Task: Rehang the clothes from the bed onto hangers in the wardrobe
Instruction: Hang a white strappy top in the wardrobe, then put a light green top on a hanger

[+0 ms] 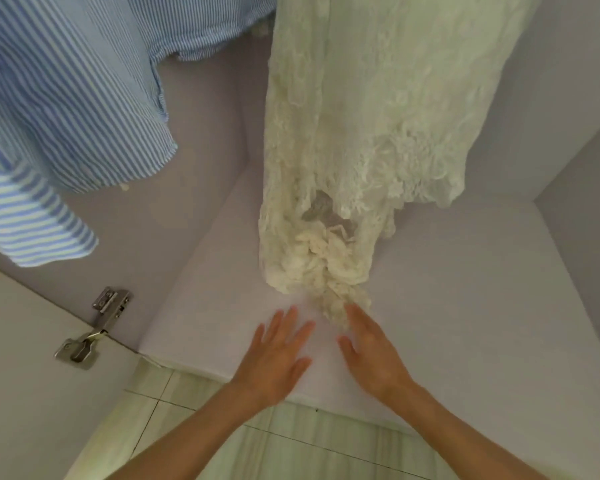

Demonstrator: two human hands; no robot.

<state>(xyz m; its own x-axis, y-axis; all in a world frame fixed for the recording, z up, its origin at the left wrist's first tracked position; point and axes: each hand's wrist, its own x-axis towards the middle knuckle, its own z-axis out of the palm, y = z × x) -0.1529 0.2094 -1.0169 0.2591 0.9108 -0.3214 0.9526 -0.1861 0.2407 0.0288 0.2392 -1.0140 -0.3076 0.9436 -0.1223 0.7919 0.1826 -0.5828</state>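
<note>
A striped shirt (66, 109) is hanging at the upper left of the frame, its blue-and-white sleeve drooping toward the left edge. Below it, at the lower left, a metal hinge (90, 330) is joining the white door (21, 375) to the wardrobe (465, 306) wall. Pale floor tiles (291, 445) are showing along the bottom.

At lower centre the left hand (274, 355) is reaching forward over the wardrobe's white floor, palm down, fingers straight and spread apart, holding nothing; whether it is touching the panel cannot be told.

Just to its right, the right hand (371, 351) is also lying flat and open with fingers extended, its fingertips touching the bunched lower end of the lace dress (354, 133) without curling round it.

The cream dress is hanging down from the upper right of the frame inside the wardrobe, its gathered hem trailing to centre frame, just above the wardrobe floor and between the two hands' fingertips.
</note>
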